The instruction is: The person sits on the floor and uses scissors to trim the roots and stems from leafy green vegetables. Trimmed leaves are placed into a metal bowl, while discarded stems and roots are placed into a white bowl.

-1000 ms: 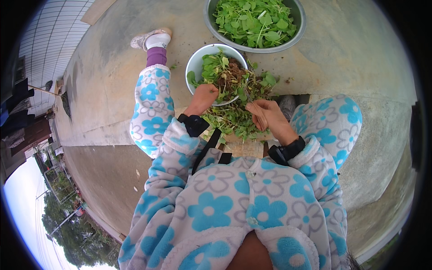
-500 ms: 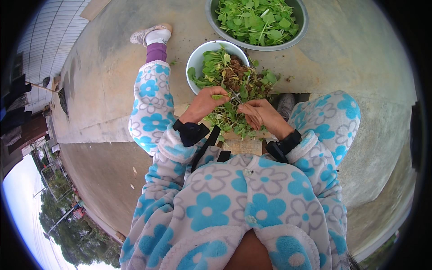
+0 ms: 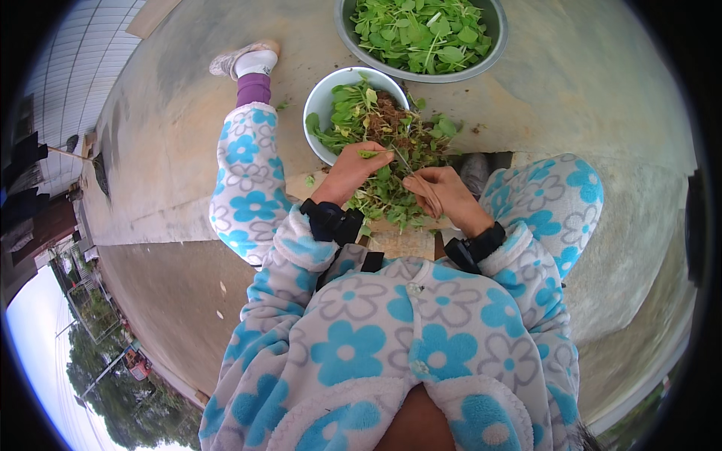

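Note:
My left hand (image 3: 352, 170) pinches a green leafy sprig (image 3: 374, 153) just in front of a white bowl (image 3: 325, 90) of leaves, roots and trimmings. My right hand (image 3: 442, 193) is closed on thin stems of the same plant, a little to the right. Between and under both hands lies a loose heap of leafy greens (image 3: 391, 192) on a low board. Farther ahead stands a big metal basin (image 3: 492, 41) filled with picked green leaves.
I sit low on a concrete floor (image 3: 173, 113), knees apart in blue-flowered fleece. My left foot in a white sock and shoe (image 3: 244, 59) reaches out to the left. Black bands wrap both wrists. A step edge drops away on the left.
Both hands have drawn closer together over the heap. My left hand lifted off the bowl's edge and now holds a sprig; my right hand shifted slightly down and right.

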Demonstrator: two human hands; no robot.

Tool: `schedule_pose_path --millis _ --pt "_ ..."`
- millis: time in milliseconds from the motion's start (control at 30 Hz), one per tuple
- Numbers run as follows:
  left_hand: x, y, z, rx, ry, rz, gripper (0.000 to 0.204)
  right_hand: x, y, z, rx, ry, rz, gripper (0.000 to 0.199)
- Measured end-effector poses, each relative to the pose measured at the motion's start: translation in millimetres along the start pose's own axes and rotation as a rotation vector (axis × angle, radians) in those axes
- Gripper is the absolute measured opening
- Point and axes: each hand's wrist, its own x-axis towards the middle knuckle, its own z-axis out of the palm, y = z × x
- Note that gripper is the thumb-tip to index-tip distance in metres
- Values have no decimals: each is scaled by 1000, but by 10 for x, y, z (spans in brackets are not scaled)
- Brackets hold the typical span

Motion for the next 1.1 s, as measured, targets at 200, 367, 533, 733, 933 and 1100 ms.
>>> schedule_pose_path --millis 200,367,533,733,933,1100 --pt "181 -55 218 115 -38 33 19 -208 32 -43 49 229 58 39" --pt "228 -23 268 204 -65 38 16 -217 33 -128 193 344 56 31" --pt "175 57 258 346 -110 122 27 -112 113 13 -187 385 -382 21" --pt "52 93 314 337 -341 53 27 -19 130 37 -245 236 -513 30" --pt "-64 73 327 298 -364 44 25 -8 110 58 -94 156 -368 22" --pt "-92 155 148 320 -281 -28 18 85 202 -103 -69 417 -358 19"
